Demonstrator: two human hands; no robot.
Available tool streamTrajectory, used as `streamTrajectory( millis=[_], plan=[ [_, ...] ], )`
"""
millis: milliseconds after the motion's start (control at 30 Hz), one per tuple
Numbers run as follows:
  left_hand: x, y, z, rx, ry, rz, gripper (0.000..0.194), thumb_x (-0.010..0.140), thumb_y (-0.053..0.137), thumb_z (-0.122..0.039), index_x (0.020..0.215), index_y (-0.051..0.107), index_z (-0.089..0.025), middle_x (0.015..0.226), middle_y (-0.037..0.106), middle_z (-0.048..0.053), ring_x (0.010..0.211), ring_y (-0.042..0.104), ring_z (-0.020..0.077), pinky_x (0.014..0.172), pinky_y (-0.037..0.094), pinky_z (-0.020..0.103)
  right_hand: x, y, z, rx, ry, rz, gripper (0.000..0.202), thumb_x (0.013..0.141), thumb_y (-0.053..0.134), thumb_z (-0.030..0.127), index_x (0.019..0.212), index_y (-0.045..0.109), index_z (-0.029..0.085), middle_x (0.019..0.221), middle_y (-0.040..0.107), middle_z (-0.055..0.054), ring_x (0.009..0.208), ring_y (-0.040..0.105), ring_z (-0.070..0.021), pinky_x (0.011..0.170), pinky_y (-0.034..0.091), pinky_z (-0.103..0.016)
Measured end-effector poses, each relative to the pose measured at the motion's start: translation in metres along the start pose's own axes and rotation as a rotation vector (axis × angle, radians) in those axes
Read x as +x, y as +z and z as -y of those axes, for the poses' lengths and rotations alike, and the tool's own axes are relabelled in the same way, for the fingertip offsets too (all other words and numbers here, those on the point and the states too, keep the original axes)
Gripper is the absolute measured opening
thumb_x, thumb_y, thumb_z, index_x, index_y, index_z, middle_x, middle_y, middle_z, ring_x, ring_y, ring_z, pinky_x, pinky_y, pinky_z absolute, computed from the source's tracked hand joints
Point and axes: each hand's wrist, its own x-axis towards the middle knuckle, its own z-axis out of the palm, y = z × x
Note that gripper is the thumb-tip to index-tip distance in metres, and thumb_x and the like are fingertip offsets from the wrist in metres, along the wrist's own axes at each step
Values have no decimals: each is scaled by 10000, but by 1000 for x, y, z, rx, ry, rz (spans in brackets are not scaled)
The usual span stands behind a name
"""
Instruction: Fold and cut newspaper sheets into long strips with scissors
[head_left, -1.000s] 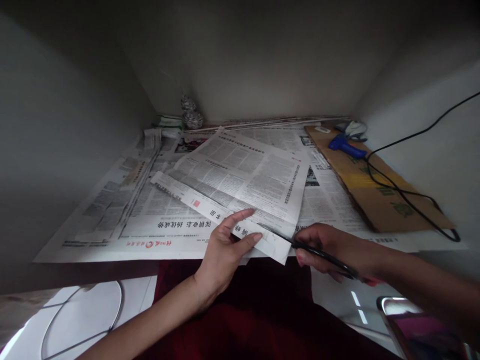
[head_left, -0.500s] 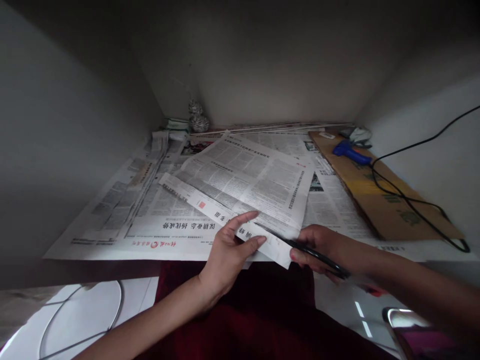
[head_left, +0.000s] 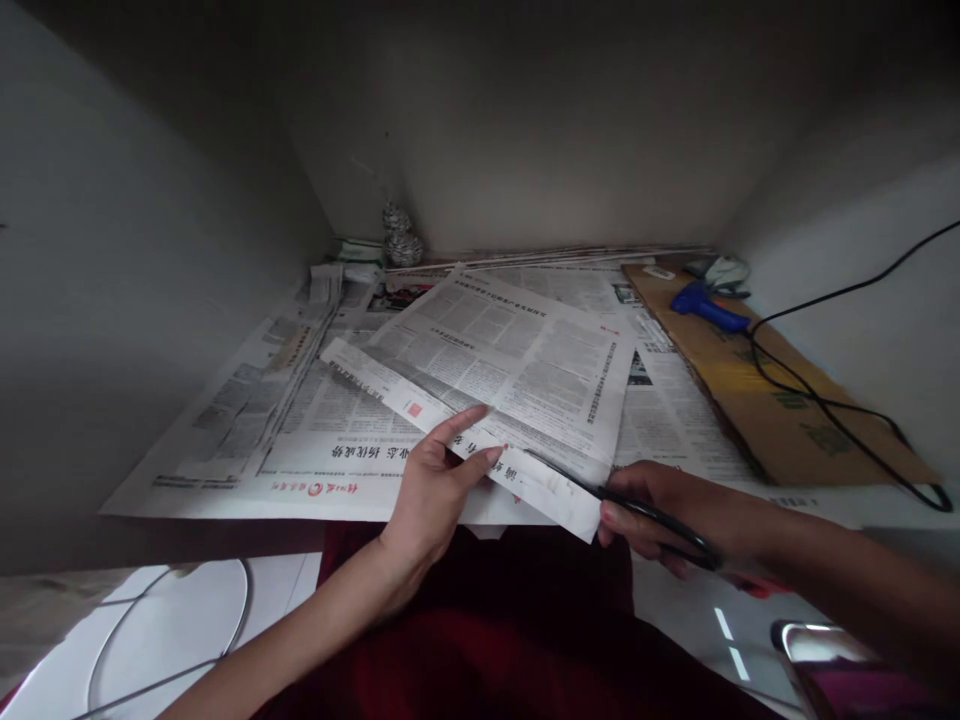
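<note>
A sheet of newspaper (head_left: 517, 350) lies slantwise over other newspaper, its near edge folded into a pale strip (head_left: 420, 410). My left hand (head_left: 439, 475) pinches that strip between thumb and fingers, with the index finger stretched along the sheet. Black-handled scissors (head_left: 660, 515) are in my right hand (head_left: 645, 510), my fingers wrapped round the handles. Their blades point left along the line between the strip and the sheet, close to the strip's right end. Part of the lower blade is hidden by paper.
Newspaper (head_left: 195, 490) covers the table. Stacked paper strips (head_left: 307, 320) lie at left. On the right, a cardboard piece (head_left: 750, 400) carries a blue glue gun (head_left: 709, 307) with a black cord (head_left: 825, 405). At the back stands a coiled paper figure (head_left: 401, 235). Walls enclose the table.
My left hand has slid left along the strip, away from the scissors. The scissors and my right hand stay at the strip's right end. The whole view has shifted slightly.
</note>
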Motion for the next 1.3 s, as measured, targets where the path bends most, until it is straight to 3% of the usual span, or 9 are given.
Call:
streamTrajectory(
  millis=[167,367,533,633,800,900,1067,1200,1300],
  plan=[
    [-1,1,3,77,18,-2,590,766,820,-317,1331,661,-254,633,632,-39,601,568,120,660,510,282,-12,0,-5,-5,5,29,500,874,650,653,895,641,154,634,544,30,494,508,-71,500,414,-195],
    [-2,-1,4,76,41,18,592,761,819,-314,1328,662,-244,795,697,8,701,602,152,700,528,315,-16,-3,4,34,68,94,574,843,648,715,931,662,148,643,582,1,510,538,-88,517,428,-203],
    [-4,-3,5,134,52,24,596,766,813,-333,1337,659,-266,645,601,-30,585,518,134,590,476,295,-6,0,15,5,44,124,643,853,603,749,933,683,116,691,597,-24,548,575,-106,568,453,-228],
    [-5,-4,5,132,53,14,600,780,804,-355,1354,646,-273,631,583,-32,570,503,136,577,462,303,-4,5,17,-37,18,77,689,859,550,786,912,683,112,667,583,-21,538,563,-100,554,429,-218],
    [-5,-3,2,212,95,-21,546,748,824,-353,1275,705,-279,724,653,8,654,569,172,560,460,303,-16,1,15,-80,115,52,602,870,591,736,942,666,143,662,606,-18,539,578,-108,527,414,-212],
    [-5,-2,0,227,98,-1,544,752,820,-350,1279,702,-285,762,677,11,592,538,148,517,424,294,-25,-5,21,-94,165,80,565,892,598,693,962,660,136,669,606,-18,537,571,-104,526,412,-213],
    [-5,-3,0,123,66,14,572,735,828,-324,1288,697,-260,646,627,-3,586,565,165,495,430,286,-18,-4,32,-133,108,89,597,904,549,712,929,666,127,703,598,-28,558,568,-112,538,419,-225],
    [-5,-5,2,61,23,31,617,754,815,-329,1344,655,-252,615,613,-16,610,588,169,579,502,311,-2,0,22,-103,-26,126,661,866,533,774,839,643,123,673,568,-21,531,534,-103,563,428,-242],
    [-5,-7,5,79,31,23,610,779,803,-348,1362,639,-275,587,563,-42,557,514,128,574,470,288,-1,0,12,-68,-34,136,701,867,488,809,896,647,127,678,553,-14,523,518,-96,532,415,-227]
  ],
)
